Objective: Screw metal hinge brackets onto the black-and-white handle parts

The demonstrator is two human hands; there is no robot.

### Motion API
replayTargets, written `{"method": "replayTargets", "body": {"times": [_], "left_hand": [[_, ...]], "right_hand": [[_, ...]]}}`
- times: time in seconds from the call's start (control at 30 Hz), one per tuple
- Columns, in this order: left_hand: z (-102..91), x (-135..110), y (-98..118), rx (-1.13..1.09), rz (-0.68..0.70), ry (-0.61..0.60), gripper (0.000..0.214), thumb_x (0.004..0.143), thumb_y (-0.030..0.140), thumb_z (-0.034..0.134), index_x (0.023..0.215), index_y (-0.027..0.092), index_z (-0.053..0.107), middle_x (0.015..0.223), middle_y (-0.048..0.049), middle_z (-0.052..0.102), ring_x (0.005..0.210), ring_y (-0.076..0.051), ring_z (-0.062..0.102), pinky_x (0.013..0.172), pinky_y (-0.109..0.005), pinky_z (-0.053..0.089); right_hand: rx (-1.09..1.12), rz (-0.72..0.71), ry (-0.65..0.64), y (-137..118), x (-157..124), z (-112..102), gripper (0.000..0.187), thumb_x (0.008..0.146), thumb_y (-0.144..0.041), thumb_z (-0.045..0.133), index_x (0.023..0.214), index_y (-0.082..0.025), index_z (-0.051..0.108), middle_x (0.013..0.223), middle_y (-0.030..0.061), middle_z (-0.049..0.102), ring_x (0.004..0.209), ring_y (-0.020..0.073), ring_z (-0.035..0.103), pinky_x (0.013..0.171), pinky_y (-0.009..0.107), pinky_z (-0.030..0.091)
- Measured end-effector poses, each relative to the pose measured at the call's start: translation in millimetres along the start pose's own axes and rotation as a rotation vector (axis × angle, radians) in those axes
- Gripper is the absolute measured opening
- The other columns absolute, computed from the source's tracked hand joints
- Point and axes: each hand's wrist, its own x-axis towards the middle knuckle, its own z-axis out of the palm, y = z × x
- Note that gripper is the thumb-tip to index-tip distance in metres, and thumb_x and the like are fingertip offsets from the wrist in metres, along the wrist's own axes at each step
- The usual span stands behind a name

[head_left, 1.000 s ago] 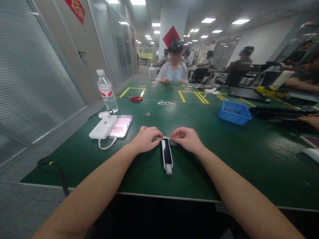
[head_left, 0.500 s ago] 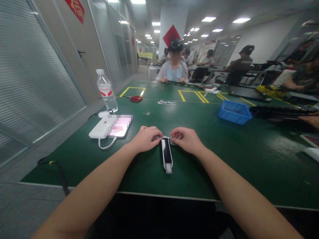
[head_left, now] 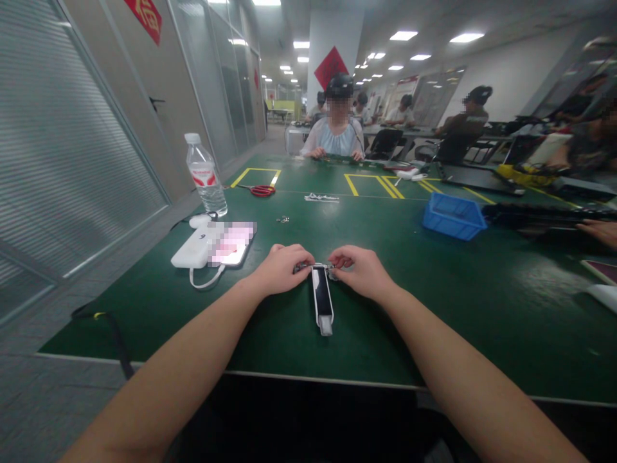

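On the far left of the green bench (head_left: 144, 302) a water bottle (head_left: 205, 173) stands upright, with a white power bank (head_left: 195, 251) and a phone lying just beside it nearer the person, and red scissors (head_left: 263, 191) further back. Moving toward the middle, the left hand (head_left: 279, 270) rests on the bench with its fingers curled shut on a small metal part (head_left: 318, 265) at the top end of a slim black-and-white device (head_left: 322, 299), which lies flat and points toward the bench edge. The right hand (head_left: 361, 270) meets it from the other side, its fingertips pinched on the same small part, so both grips are closed and nearly touching over the device's far end. What the part is exactly cannot be told; it is too small and half hidden by the fingers. Work this fine seems to go best with both wrists kept planted on the bench, the device left lying still, and only the fingertips moving, so the little piece does not slip away. Further right a blue bin (head_left: 453, 217) sits well apart, and another person's hand (head_left: 598, 231) lies at the right edge. Compared with half a second ago almost nothing has changed: both hands hold the same places, the device has not shifted, and only the view has moved slightly.
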Motion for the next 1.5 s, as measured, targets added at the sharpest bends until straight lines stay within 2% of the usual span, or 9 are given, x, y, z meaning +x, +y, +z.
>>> {"method": "replayTargets", "body": {"times": [0.17,0.33,0.5,0.63,0.83,1.0,1.2,1.37,1.5], "left_hand": [[-0.5,0.2,0.9,0.000,-0.003,-0.002,0.019,0.086,0.027,0.049,0.098,0.022,0.063,0.097,-0.0033,0.064,0.094,-0.020,0.059,0.086,-0.038,0.034],[-0.8,0.1,1.1,0.003,-0.002,-0.010,0.019,0.086,0.027,0.049,0.098,0.022,0.063,0.099,-0.0031,0.064,0.095,-0.020,0.059,0.086,-0.038,0.034],[-0.6,0.1,0.8,0.005,0.001,-0.007,0.019,0.086,0.026,0.049,0.098,0.021,0.063,0.099,-0.0038,0.065,0.094,-0.020,0.059,0.087,-0.038,0.034],[0.1,0.1,0.2,0.006,0.006,-0.005,0.019,0.086,0.026,0.049,0.098,0.022,0.063,0.099,-0.0036,0.064,0.094,-0.020,0.059,0.087,-0.037,0.034],[-0.1,0.4,0.4,0.005,-0.004,-0.010,0.019,0.086,0.027,0.049,0.098,0.022,0.063,0.098,-0.0035,0.064,0.094,-0.020,0.059,0.086,-0.037,0.035],[-1.2,0.2,1.2,-0.004,0.003,-0.004,0.018,0.087,0.027,0.050,0.097,0.022,0.063,0.097,-0.0029,0.064,0.094,-0.020,0.059,0.086,-0.037,0.035],[-0.2,0.1,0.5,-0.005,0.005,0.001,0.017,0.087,0.027,0.050,0.097,0.022,0.063,0.098,-0.0029,0.064,0.094,-0.020,0.059,0.086,-0.037,0.035],[0.1,0.2,-0.2,-0.007,0.004,0.001,0.017,0.087,0.027,0.050,0.098,0.022,0.063,0.099,-0.0027,0.064,0.094,-0.019,0.059,0.086,-0.037,0.035],[-0.8,0.2,-0.5,0.002,0.003,-0.012,0.018,0.087,0.027,0.050,0.098,0.021,0.063,0.100,-0.0031,0.064,0.095,-0.020,0.059,0.086,-0.037,0.036]], "right_hand": [[0.086,0.037,0.033,1.6,0.6,1.2,0.017,0.070,-0.012,0.062,0.084,-0.019,0.068,0.079,0.0026,0.067,0.070,0.0141,0.061,0.069,0.030,0.051],[0.392,0.215,0.076,10.0,4.9,4.1,0.013,0.073,-0.019,0.064,0.086,-0.017,0.068,0.080,0.0051,0.069,0.071,0.0151,0.065,0.070,0.032,0.054],[0.582,0.373,0.071,18.5,8.3,4.6,0.015,0.065,-0.015,0.072,0.080,-0.017,0.068,0.079,0.0051,0.071,0.072,0.0155,0.067,0.073,0.034,0.056],[0.624,0.394,0.032,19.2,6.9,4.4,0.016,0.063,-0.014,0.073,0.078,-0.016,0.068,0.078,0.0052,0.072,0.070,0.0148,0.067,0.072,0.032,0.056],[0.437,0.380,-0.033,15.1,4.7,4.6,0.008,0.068,-0.011,0.067,0.071,-0.017,0.070,0.068,0.0032,0.071,0.062,0.0145,0.066,0.064,0.029,0.055],[0.266,0.305,-0.063,7.0,3.1,1.5,0.015,0.070,-0.009,0.062,0.072,-0.019,0.072,0.070,0.0024,0.072,0.064,0.0163,0.067,0.067,0.031,0.055],[0.184,0.218,-0.047,1.0,0.1,0.1,0.011,0.067,-0.012,0.066,0.074,-0.018,0.071,0.069,0.0031,0.071,0.065,0.0168,0.068,0.066,0.030,0.056],[0.095,0.153,0.005,1.1,-0.2,0.3,0.006,0.066,-0.012,0.068,0.070,-0.017,0.067,0.077,0.0033,0.068,0.064,0.0133,0.067,0.063,0.025,0.055],[0.011,0.134,-0.006,0.4,0.1,-0.2,0.011,0.070,-0.010,0.065,0.076,-0.018,0.069,0.073,0.0011,0.068,0.065,0.0124,0.065,0.064,0.024,0.053]]}}
